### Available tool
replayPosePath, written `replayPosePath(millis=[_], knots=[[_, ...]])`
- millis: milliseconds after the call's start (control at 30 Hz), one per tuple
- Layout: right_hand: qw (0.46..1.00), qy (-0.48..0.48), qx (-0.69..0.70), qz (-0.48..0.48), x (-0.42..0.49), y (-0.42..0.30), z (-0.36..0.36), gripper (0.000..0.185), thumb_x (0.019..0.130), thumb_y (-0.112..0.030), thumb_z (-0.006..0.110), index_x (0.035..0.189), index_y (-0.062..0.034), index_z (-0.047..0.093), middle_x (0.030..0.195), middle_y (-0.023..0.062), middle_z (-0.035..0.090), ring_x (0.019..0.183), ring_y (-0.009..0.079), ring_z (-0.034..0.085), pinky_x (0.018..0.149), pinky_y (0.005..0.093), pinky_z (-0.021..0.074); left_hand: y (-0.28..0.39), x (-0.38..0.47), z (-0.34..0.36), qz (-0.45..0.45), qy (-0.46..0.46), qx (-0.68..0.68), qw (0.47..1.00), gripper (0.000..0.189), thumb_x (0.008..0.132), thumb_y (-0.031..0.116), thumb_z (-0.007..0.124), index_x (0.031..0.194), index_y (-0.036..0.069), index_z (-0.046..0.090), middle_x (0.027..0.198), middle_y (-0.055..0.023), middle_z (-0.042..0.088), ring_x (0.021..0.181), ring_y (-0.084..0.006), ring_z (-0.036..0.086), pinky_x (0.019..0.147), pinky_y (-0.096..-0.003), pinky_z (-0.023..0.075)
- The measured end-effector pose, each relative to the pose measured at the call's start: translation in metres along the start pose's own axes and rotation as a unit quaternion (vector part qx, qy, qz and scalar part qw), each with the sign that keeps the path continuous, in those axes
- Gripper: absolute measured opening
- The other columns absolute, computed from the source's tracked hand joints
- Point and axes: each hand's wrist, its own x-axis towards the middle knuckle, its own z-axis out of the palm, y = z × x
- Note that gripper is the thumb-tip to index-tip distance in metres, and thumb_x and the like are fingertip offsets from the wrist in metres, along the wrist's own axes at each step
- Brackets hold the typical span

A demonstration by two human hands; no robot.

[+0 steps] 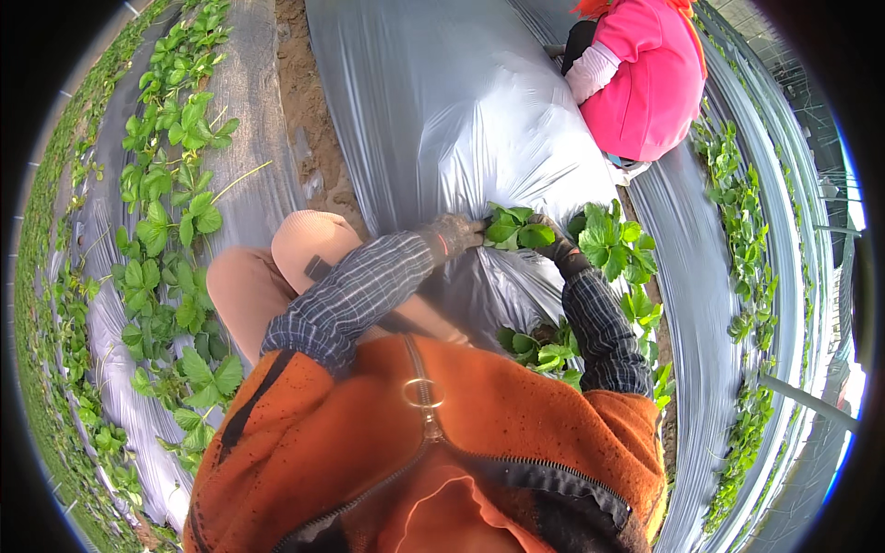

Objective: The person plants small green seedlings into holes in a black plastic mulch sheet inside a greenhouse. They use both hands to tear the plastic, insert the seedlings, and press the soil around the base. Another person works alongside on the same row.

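Both my hands wear dark, soiled gloves and are at a leafy green strawberry plant (518,228) that pokes up through silvery plastic mulch film (511,145). My left hand (456,236) touches the plant's left side, fingertips at the leaves' edge. On the other side, my right hand (555,242) reaches around the leaves, its fingers partly behind them. What the fingertips grip is hidden by foliage. More strawberry plants stand just right of my right hand (612,242) and below it, near my jacket (550,352).
A person in a pink top (646,83) crouches at the upper right beside the same film-covered bed. Bare soil (314,131) runs along the bed's left edge. Rows of strawberry plants (155,207) grow at the left, and further rows (740,228) at the right.
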Motion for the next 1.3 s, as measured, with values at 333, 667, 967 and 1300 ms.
replayPosePath(millis=[333, 667, 967, 1300], knots=[[0.997, 0.060, 0.041, 0.036, -0.005, 0.002, -0.017, 0.035, 0.077, -0.017, 0.060, 0.111, -0.0135, 0.056, 0.112, 0.0090, 0.057, 0.103, 0.0236, 0.053, 0.089, 0.0321, 0.0410, 0.010, 0.022, 0.001, -0.081, -0.050, -0.094, 0.991, 0.040, 0.076, 0.010, 0.056, 0.113, 0.023, 0.058, 0.110, -0.0088, 0.057, 0.099, -0.0302, 0.055, 0.085, -0.0375, 0.0460], [0.991, -0.044, -0.011, 0.125, 0.004, 0.007, -0.021, 0.039, 0.076, -0.014, 0.066, 0.114, -0.0086, 0.055, 0.109, 0.0025, 0.060, 0.100, 0.0170, 0.055, 0.089, 0.0288, 0.0422, -0.013, 0.012, -0.029, -0.051, 0.123, -0.889, 0.439, 0.037, 0.085, 0.014, 0.054, 0.120, 0.004, 0.047, 0.107, -0.0069, 0.057, 0.092, -0.0167, 0.058, 0.082, -0.0305, 0.0486], [0.988, 0.115, 0.004, 0.107, -0.001, -0.042, 0.019, 0.053, 0.073, -0.018, 0.066, 0.121, -0.0067, 0.045, 0.117, 0.0128, 0.051, 0.113, 0.0281, 0.044, 0.098, 0.0360, 0.0339, -0.070, -0.019, -0.036, -0.153, 0.003, -0.480, 0.864, 0.043, 0.086, 0.018, 0.055, 0.119, -0.006, 0.044, 0.083, -0.0048, 0.056, 0.077, -0.0115, 0.055, 0.067, -0.0214, 0.0463], [0.985, 0.137, 0.006, 0.109, -0.044, -0.042, 0.030, 0.051, 0.076, -0.023, 0.061, 0.122, -0.0076, 0.045, 0.125, 0.0148, 0.046, 0.118, 0.0290, 0.041, 0.096, 0.0372, 0.0334, -0.015, 0.017, -0.038, -0.049, 0.107, -0.342, 0.932, 0.043, 0.079, 0.014, 0.057, 0.121, 0.009, 0.049, 0.104, -0.0132, 0.060, 0.091, -0.0259, 0.058, 0.080, -0.0339, 0.0443]])
